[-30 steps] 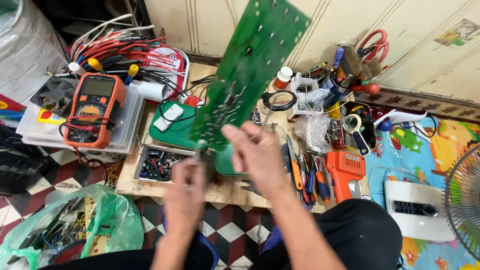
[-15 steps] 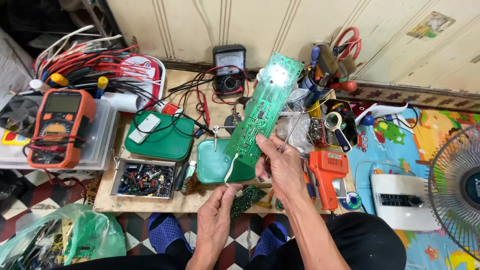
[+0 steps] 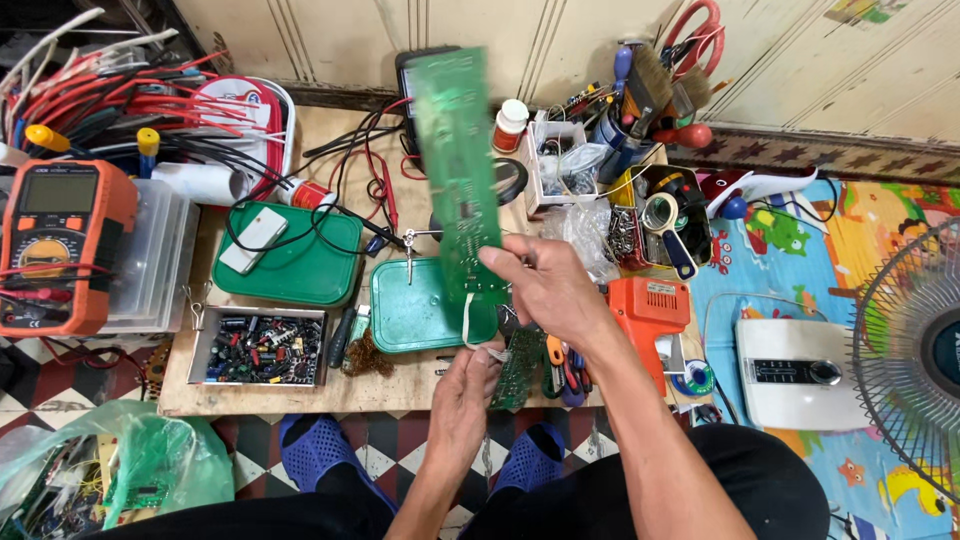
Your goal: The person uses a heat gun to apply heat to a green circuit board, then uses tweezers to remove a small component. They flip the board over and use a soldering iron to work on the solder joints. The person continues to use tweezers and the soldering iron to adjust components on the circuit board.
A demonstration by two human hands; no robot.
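My right hand grips the lower end of a long green circuit board and holds it upright over the low wooden table. My left hand sits just below it, fingers closed on a white wire or connector hanging from the board, with a smaller dark green board next to it. A green tray lies under both hands.
An orange multimeter on clear boxes is at the left. A tray of small parts, a green lid, an orange tool, tool cups, red and black cables, a fan and a white device surround the work spot.
The long board has swung from leaning right to nearly upright and turned its face. My left hand has risen toward the board's lower end.
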